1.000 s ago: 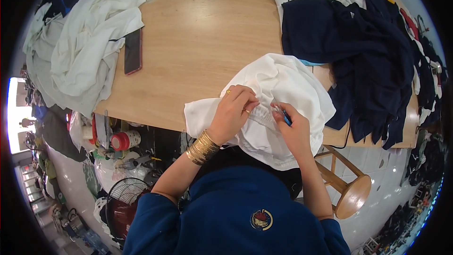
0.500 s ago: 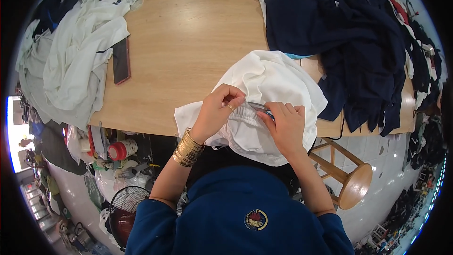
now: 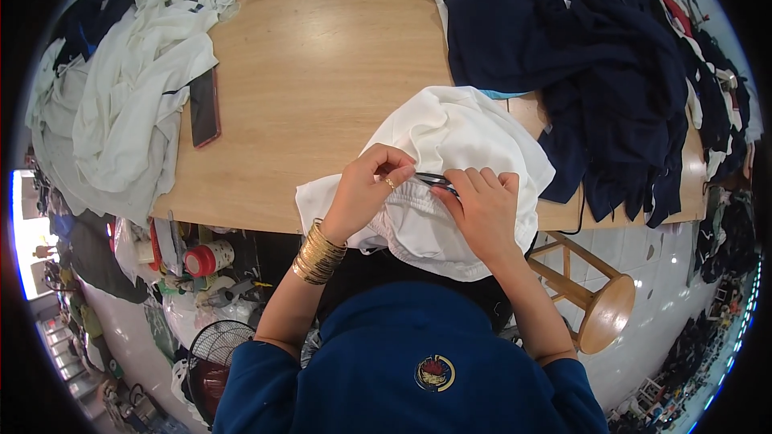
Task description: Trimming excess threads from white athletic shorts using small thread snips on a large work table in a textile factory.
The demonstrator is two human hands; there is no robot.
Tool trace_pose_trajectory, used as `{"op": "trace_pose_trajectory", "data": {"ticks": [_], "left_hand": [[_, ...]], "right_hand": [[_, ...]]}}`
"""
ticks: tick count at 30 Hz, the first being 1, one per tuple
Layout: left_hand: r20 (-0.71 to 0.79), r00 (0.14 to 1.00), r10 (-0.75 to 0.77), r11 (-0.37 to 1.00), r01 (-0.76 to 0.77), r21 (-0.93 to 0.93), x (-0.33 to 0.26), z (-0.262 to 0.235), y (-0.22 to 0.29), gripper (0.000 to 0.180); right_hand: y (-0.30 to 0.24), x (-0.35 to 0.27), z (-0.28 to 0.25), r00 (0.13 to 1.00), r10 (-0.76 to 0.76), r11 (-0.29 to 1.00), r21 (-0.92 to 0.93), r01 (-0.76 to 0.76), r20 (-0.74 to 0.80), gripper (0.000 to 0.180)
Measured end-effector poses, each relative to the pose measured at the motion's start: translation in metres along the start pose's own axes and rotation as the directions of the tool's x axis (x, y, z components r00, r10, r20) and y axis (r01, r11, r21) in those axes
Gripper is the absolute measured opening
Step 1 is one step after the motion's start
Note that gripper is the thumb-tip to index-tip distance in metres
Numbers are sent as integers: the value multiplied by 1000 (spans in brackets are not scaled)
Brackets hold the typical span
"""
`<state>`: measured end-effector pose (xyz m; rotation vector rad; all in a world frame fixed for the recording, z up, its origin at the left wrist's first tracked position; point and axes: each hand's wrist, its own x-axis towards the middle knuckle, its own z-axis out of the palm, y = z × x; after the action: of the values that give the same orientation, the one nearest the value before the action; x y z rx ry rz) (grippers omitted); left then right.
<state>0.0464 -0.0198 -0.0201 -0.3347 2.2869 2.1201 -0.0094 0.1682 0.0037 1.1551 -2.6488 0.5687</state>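
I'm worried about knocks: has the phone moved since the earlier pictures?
No. The view has shifted, but the phone lies at the same spot on the table, beside the left pile.

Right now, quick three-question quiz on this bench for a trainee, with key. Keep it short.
1. Multiple choice: what is the right hand holding?
A) a cup
B) snips
C) a bottle

2. True or false: the phone lies to the left of the left hand.

3. Fill in the blank: the fabric under the left hand is ___ in colour.

Key: 1. B; 2. True; 3. white
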Motion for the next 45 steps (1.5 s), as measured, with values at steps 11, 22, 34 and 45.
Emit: {"op": "trace_pose_trajectory", "data": {"ticks": [11,22,34,45], "left_hand": [[-244,968,-58,989,22,-148,20,-32,-2,22],[134,960,-245,966,254,-55,138,11,8,27],[120,980,161,985,-150,-89,67,16,137,18],[37,997,-64,935,72,-348,4,43,79,11]], "right_hand": [[2,-18,4,979,119,950,267,-161,166,42],[9,-23,30,998,57,965,258,-55,2,50],[22,14,-62,838,416,774,622,-121,-354,29],[5,-14,-46,944,159,803,595,48,-290,45]]}}
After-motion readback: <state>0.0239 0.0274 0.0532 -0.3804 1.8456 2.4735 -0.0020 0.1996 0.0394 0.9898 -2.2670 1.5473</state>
